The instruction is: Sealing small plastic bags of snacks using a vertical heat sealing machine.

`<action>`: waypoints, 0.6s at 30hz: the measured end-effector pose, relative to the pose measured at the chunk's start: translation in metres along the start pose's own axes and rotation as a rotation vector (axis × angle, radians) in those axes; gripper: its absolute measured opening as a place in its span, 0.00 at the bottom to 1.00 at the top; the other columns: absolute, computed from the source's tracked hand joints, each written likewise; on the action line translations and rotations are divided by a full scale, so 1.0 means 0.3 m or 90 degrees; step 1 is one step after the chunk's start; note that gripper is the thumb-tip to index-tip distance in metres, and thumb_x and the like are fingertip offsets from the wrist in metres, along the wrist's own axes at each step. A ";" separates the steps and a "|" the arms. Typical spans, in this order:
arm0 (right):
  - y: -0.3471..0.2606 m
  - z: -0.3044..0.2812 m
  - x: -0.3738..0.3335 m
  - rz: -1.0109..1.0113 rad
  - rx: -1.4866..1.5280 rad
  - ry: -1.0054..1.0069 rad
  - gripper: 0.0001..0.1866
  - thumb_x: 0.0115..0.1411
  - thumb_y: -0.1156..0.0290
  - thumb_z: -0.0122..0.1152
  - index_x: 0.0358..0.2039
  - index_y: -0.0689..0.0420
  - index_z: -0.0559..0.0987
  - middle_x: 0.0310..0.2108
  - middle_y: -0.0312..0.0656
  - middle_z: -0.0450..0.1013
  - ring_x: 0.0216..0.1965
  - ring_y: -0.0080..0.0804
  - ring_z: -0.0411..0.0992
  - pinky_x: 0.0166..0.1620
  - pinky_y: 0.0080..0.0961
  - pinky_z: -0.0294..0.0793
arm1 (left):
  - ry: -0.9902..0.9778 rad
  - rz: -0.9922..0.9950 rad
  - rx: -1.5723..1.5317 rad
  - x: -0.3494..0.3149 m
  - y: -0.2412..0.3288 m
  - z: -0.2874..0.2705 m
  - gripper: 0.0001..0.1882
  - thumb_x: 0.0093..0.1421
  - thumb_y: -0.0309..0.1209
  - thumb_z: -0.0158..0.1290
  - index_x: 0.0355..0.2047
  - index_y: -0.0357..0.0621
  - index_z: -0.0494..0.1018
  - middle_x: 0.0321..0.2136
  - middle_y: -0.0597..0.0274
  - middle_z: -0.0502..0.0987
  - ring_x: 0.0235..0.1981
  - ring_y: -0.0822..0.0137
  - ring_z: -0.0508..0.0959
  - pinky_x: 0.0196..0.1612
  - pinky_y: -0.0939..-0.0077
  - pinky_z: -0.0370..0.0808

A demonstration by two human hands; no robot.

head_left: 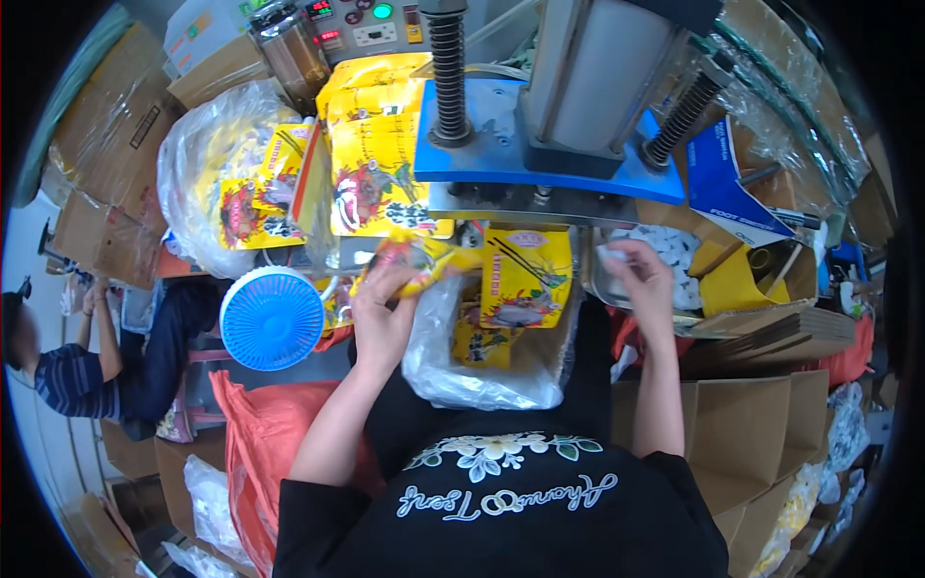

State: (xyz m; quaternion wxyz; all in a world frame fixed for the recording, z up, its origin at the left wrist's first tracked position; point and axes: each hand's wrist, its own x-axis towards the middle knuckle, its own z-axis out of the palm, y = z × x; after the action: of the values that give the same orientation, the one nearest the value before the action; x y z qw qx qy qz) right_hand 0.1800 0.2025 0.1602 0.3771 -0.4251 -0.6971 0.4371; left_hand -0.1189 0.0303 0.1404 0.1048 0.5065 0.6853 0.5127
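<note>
The person's left hand had its fingers clamped on a crumpled yellow printed plastic pouch, slightly blurred, in front of a tall stack of flat yellow pouches. The right hand was raised at the near edge of a shallow metal tray of small white-and-black packets, thumb and fingertips together on a small white piece too blurred to make out fully. Between the hands, a flat yellow pouch with a picture of black chopsticks lay at the front of a blue-plated metal press, above a clear plastic bag holding another yellow pouch. A round blue-and-white fan stood left of the left hand.
</note>
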 end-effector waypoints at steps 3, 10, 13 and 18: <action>-0.160 0.094 -0.045 -0.108 -0.055 -0.118 0.09 0.55 0.75 0.63 0.38 0.59 0.80 0.33 0.36 0.76 0.34 0.21 0.71 0.36 0.20 0.70 | -0.053 -0.119 -0.163 -0.074 0.029 0.087 0.06 0.52 0.17 0.59 0.32 0.33 0.78 0.28 0.64 0.79 0.34 0.79 0.75 0.37 0.82 0.72; -0.153 0.172 -0.067 -0.029 -0.026 -0.401 0.13 0.55 0.71 0.64 0.40 0.60 0.79 0.35 0.38 0.76 0.36 0.25 0.73 0.41 0.23 0.72 | -0.258 -0.176 -0.230 -0.170 0.024 0.174 0.09 0.56 0.28 0.61 0.33 0.34 0.79 0.23 0.65 0.79 0.27 0.78 0.76 0.34 0.82 0.72; -0.088 0.177 -0.053 0.018 0.134 -0.330 0.18 0.55 0.70 0.65 0.46 0.59 0.78 0.40 0.40 0.76 0.41 0.26 0.73 0.44 0.23 0.72 | -0.283 -0.259 -0.265 -0.150 0.017 0.224 0.12 0.59 0.33 0.59 0.32 0.33 0.79 0.23 0.64 0.79 0.26 0.79 0.75 0.31 0.81 0.72; -0.057 0.046 -0.016 -0.054 -0.133 -0.040 0.21 0.54 0.69 0.66 0.49 0.59 0.77 0.44 0.40 0.76 0.44 0.28 0.73 0.46 0.26 0.72 | -0.192 -0.449 -0.449 -0.013 0.086 0.284 0.14 0.60 0.34 0.59 0.34 0.31 0.78 0.28 0.58 0.81 0.27 0.74 0.79 0.32 0.80 0.75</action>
State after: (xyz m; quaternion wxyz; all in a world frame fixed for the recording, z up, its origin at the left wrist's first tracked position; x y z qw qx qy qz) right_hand 0.1649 0.1897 0.1707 0.3270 -0.4186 -0.7675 0.3588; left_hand -0.0456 0.0771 0.1213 0.5327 0.2471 0.5774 0.5672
